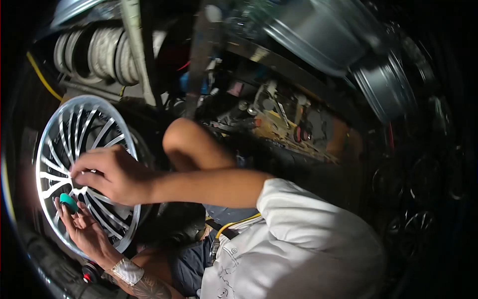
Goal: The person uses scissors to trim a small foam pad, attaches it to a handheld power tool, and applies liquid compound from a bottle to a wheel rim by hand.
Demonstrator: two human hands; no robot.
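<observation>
A silver and black multi-spoke alloy wheel [88, 98] stands at the left with its face towards me. My right hand [112, 172] is over the wheel's hub, slightly blurred, its fingers curled together; whatever they pinch, if anything, is hidden. Below it my left hand [85, 231] is turned palm up in front of the lower spokes. A small teal rounded object [68, 203] sits between its fingers; its kind does not show. White wrapping [128, 271] goes round the left wrist.
Several wheel rims [99, 55] lie in a row on a rack at the upper left. Cluttered tools [281, 114] cover a board beyond my knee [184, 134]. Large grey rims [318, 37] are stacked at the upper right. A yellow hose [44, 77] runs along the left.
</observation>
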